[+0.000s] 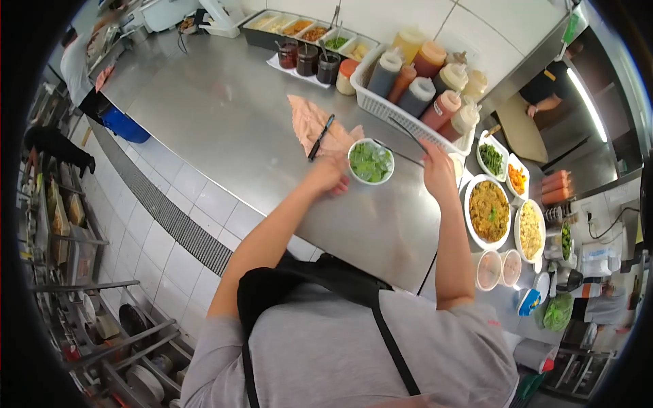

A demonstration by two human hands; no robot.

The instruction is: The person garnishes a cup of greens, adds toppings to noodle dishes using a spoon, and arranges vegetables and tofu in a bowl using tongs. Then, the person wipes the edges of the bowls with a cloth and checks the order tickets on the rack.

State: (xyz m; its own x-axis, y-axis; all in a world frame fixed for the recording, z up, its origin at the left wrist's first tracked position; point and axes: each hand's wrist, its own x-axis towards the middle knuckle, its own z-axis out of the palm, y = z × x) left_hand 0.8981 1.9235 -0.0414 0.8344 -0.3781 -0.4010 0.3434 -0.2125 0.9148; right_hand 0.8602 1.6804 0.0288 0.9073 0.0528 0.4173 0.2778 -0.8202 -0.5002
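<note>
A white bowl [371, 162] of green leaves sits on the steel counter in front of me. Just left of it is my left hand [329, 175], slightly blurred, its fingers loosely curled and apart with nothing visible in them. My right hand [439, 166], right of the bowl, grips thin black tongs [407, 130]; their arms are spread and one tip reaches the bowl's rim. Beyond my left hand lies a crumpled peach cloth [314, 122], with a black pen-like object [322, 137] on it.
A white basket [388, 109] of sauce bottles stands behind the bowl. Ingredient trays [299, 28] and dark jars [307, 61] line the wall. At right are an oval dish of food [488, 212] and smaller dishes. A person [76, 64] works far left; another person's hand [532, 109] shows through the hatch.
</note>
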